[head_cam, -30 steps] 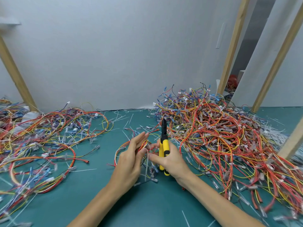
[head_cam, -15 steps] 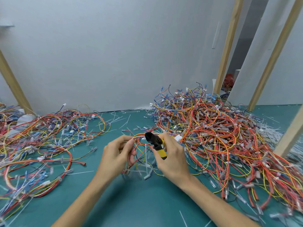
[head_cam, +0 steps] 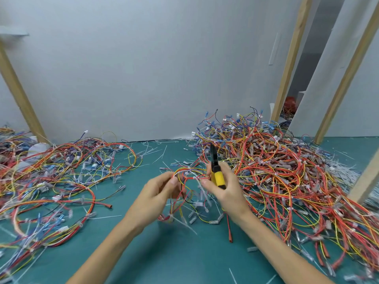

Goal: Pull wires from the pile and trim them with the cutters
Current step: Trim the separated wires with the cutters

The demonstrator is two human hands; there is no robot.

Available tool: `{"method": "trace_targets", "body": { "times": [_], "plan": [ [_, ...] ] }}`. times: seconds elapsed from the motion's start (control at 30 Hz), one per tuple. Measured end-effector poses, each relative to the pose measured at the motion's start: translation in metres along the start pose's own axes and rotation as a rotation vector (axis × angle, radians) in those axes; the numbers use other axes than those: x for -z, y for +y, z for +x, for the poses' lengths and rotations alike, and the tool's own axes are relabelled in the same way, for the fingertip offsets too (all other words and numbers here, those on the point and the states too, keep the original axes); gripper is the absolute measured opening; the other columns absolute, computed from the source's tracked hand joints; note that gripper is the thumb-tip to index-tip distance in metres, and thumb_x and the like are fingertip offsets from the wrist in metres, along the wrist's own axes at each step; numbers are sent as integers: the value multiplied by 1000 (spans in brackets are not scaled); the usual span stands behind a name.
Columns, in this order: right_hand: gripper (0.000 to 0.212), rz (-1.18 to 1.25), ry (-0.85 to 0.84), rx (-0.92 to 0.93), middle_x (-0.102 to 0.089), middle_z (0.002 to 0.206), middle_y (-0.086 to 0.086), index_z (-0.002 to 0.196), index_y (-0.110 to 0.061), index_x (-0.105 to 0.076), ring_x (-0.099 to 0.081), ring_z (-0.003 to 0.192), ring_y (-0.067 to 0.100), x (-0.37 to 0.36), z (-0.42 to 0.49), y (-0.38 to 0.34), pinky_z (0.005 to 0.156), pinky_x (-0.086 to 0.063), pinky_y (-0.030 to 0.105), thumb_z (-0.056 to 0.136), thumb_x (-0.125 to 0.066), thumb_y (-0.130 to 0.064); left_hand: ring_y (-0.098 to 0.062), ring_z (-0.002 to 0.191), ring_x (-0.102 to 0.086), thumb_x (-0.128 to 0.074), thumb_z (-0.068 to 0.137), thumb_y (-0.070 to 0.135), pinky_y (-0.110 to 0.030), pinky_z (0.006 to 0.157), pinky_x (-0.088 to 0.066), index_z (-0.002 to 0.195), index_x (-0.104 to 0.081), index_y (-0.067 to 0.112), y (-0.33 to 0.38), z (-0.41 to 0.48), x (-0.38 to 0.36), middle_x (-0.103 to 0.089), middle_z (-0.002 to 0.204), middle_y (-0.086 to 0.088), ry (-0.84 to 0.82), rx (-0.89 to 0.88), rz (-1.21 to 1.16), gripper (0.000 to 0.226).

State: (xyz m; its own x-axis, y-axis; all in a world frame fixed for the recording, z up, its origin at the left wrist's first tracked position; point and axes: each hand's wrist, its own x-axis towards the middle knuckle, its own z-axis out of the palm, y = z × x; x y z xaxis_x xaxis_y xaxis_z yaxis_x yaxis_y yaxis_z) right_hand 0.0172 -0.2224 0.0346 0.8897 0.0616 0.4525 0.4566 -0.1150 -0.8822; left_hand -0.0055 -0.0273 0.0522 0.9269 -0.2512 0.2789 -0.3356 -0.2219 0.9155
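Observation:
A big tangled pile of red, orange, yellow and blue wires (head_cam: 276, 171) covers the right side of the green mat. My right hand (head_cam: 227, 191) grips the yellow-handled cutters (head_cam: 217, 175), black jaws pointing up and away. My left hand (head_cam: 158, 193) pinches a small bundle of wires (head_cam: 188, 181) lifted above the mat between both hands. My right thumb and forefinger also touch that bundle. Its loose ends with clear connectors hang down below the hands.
A second spread of wires (head_cam: 57, 177) lies on the left. White cable-tie offcuts (head_cam: 155, 152) litter the green mat (head_cam: 184, 253). Wooden posts stand at the left (head_cam: 18, 93), at the back right (head_cam: 291, 58) and at the right edge (head_cam: 365, 181). A white wall is behind.
The cutters have swung from tilted left back to pointing up and away. Both hands have lifted the wire bundle and moved slightly apart, stretching it between them.

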Motion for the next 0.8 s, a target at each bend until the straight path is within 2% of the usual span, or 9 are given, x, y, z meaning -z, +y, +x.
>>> {"method": "trace_targets", "body": {
  "times": [0.1, 0.27, 0.33, 0.37, 0.47, 0.57, 0.67, 0.73, 0.8],
  "plan": [
    [14, 184, -34, -91, -63, 108, -3, 86, -14, -60, -61, 90, 14, 7, 6, -6, 76, -47, 22, 75, -68, -16, -16, 63, -58, -36, 104, 12, -29, 67, -51, 92, -55, -3, 4, 2, 1, -55, 69, 3, 34, -6, -67, 27],
    [17, 724, -179, -359, -61, 134, 7, 95, -10, -53, -44, 54, 15, 11, 12, -14, 55, -43, 30, 80, -62, -11, -11, 51, -37, -34, 104, 19, -19, 50, -38, 105, -62, 1, 5, 3, 1, -38, 66, 4, 19, 41, -256, 33],
    [17, 587, -281, -406, -67, 124, 7, 91, -12, -49, -39, 52, 13, 19, 12, -13, 51, -42, 27, 80, -62, -9, -10, 51, -34, -36, 102, 23, -18, 47, -36, 107, -61, 0, 5, 4, 5, -37, 68, 4, -58, 57, -324, 34],
    [18, 457, -324, -399, -70, 106, 5, 90, -13, -48, -39, 51, 12, 20, 11, -10, 49, -41, 27, 81, -64, -10, -10, 52, -34, -38, 101, 26, -18, 46, -35, 108, -60, -1, 5, 4, 5, -37, 69, 3, -96, 68, -341, 36],
    [23, 94, -270, -330, -49, 64, -3, 86, -15, -49, -44, 52, 11, 12, 10, -1, 49, -38, 25, 86, -72, -10, -9, 53, -46, -40, 99, 34, -17, 45, -41, 109, -62, 0, 3, 5, 6, -45, 69, 3, -144, 93, -239, 41],
    [22, 91, -92, -307, -50, 66, -4, 84, -15, -51, -48, 55, 8, 12, 18, -4, 46, -40, 20, 86, -71, -5, -8, 79, -65, -50, 89, 46, -20, 67, -52, 113, -58, 13, -3, 3, 19, -62, 91, 4, -234, 142, -62, 41],
    [26, 127, -8, -287, -48, 60, -8, 84, -15, -50, -42, 49, 9, 26, 31, -13, 41, -37, 22, 84, -71, -1, -2, 97, -62, -72, 82, 40, -16, 90, -46, 121, -49, 30, -12, 2, 36, -64, 112, 11, -360, 115, 271, 46],
    [26, 72, -11, -249, -47, 56, -11, 85, -15, -50, -40, 47, 8, 35, 40, -21, 42, -35, 23, 83, -73, -3, 1, 90, -60, -76, 83, 29, -19, 86, -44, 115, -50, 32, -19, 5, 36, -66, 102, 11, -268, 20, 512, 42],
    [26, -95, -4, -199, -51, 64, -7, 83, -17, -51, -45, 51, 6, 43, 48, -29, 50, -38, 22, 83, -75, -8, 0, 76, -57, -73, 84, 17, -25, 77, -44, 102, -55, 29, -17, 9, 33, -63, 89, 9, -17, -97, 615, 28]
  ]
}}
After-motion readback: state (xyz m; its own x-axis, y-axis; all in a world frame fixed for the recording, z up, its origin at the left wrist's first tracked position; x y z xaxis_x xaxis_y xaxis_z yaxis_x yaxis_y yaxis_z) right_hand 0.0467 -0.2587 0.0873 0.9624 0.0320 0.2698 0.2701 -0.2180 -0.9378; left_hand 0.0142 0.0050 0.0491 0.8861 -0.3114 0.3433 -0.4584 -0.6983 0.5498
